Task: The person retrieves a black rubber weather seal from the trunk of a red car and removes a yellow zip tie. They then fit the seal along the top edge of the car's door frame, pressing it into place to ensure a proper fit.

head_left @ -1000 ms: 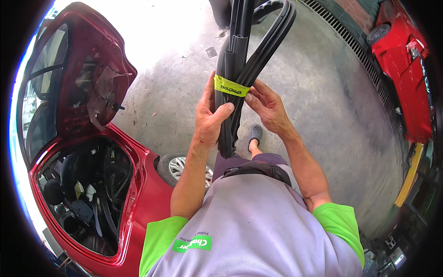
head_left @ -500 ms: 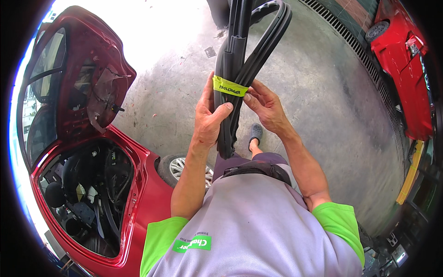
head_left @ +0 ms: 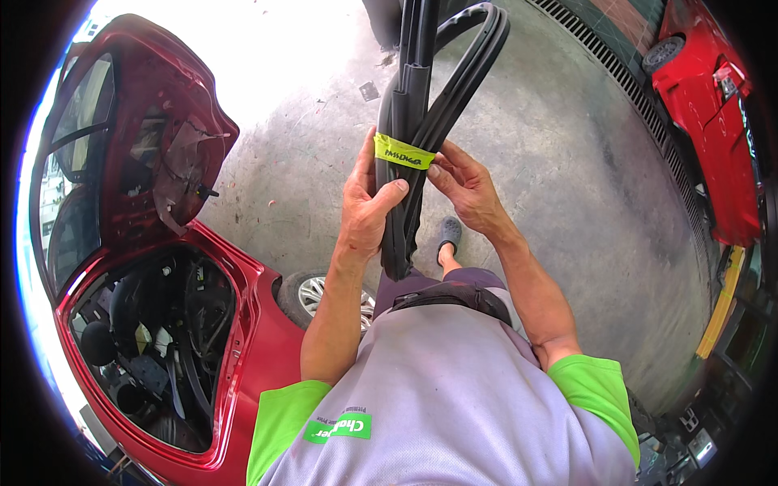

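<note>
Rubber seal, folded into a bundle, was held with its long axis running near to far through the green tape. Left hand, left of the tape, was curled around the bundle, thumb across the front. Right hand was partly closed, thumb touching the tape's right end; finger grip could not be told. Concrete floor lay beneath the tape; a red car with raised tailgate stood to its left, a second car well to its right.
</note>
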Available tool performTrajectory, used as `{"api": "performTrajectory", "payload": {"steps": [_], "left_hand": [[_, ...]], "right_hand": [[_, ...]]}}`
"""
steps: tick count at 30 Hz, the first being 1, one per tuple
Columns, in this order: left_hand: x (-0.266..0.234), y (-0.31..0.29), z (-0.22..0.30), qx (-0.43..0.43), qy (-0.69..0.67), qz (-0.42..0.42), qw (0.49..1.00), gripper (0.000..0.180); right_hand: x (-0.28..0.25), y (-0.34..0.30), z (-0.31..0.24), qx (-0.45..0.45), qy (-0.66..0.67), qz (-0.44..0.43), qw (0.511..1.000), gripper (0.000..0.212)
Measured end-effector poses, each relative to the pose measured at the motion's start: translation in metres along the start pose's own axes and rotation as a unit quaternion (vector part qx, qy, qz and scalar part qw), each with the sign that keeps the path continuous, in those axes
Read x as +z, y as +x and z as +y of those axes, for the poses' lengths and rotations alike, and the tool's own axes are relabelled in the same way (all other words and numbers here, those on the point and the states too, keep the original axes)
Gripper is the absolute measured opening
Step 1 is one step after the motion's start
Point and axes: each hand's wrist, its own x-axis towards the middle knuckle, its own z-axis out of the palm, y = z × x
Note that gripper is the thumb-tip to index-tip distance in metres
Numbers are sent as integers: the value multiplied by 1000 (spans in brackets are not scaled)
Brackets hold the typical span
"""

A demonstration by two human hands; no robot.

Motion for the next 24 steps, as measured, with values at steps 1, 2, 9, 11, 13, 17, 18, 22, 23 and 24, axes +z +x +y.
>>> {"api": "performTrajectory", "payload": {"steps": [1, 2, 9, 11, 13, 17, 18, 22, 23, 24], "left_hand": [[0, 1, 0, 1, -1, -1, 1000, 88], [-1, 1, 0, 1, -1, -2, 1000, 88], [-13, 6, -1, -6, -12, -9, 1000, 83], [-17, 7, 4, -16, 2, -19, 1000, 83], [-21, 8, 5, -19, 25, -25, 999, 82], [-27, 17, -1, -17, 97, -33, 995, 81], [-28, 19, -2, -18, 116, -33, 993, 80], [-41, 26, -4, -7, 255, -50, 966, 80], [-43, 27, -3, 3, 277, -56, 959, 81], [-39, 27, 4, 13, 300, -64, 952, 82]], "right_hand": [[-1, 0, 0, 1, 3, 0, 1000, 51], [1, 0, 1, 6, 6, 1, 1000, 51], [7, 4, 6, -24, 56, 21, 998, 52], [4, 7, 9, 4, 62, 11, 998, 51], [-1, 9, 11, 83, 46, -26, 995, 49], [3, 14, 20, 84, 27, 0, 996, 40], [2, 13, 24, 88, -3, 18, 996, 38], [10, 16, 33, 52, -79, 104, 990, 34], [14, 16, 30, 67, -126, 121, 982, 37], [17, 17, 31, 57, -155, 135, 977, 38]]}}
